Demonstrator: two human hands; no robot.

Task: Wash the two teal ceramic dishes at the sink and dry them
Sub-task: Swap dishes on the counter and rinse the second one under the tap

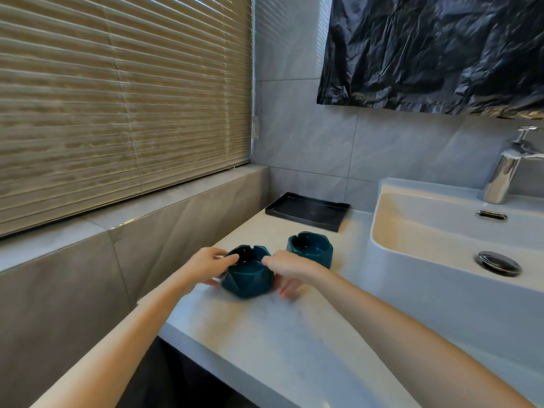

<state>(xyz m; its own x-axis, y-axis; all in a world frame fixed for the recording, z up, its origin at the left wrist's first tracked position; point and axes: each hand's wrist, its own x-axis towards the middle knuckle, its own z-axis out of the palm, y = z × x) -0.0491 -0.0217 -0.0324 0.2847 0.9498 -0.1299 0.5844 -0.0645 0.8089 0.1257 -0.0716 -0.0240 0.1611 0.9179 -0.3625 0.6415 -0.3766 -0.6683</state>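
Note:
Two teal ceramic dishes with notched rims stand on the white counter left of the sink. The nearer dish point(246, 278) sits between my hands. My left hand point(207, 265) grips its left side, fingers curled over the rim and thumb below. My right hand point(287, 270) grips its right side, fingers over the rim and others down against the counter. The second teal dish point(309, 248) stands just behind and to the right, untouched. The white sink basin point(418, 231) lies to the right, with a chrome faucet point(506, 172) at its back.
A black rectangular tray point(307, 210) lies at the back of the counter by the wall. The chrome drain plug point(498, 263) sits in the basin. Window blinds point(117, 98) cover the left wall, and black plastic sheeting point(435, 51) hangs above the sink.

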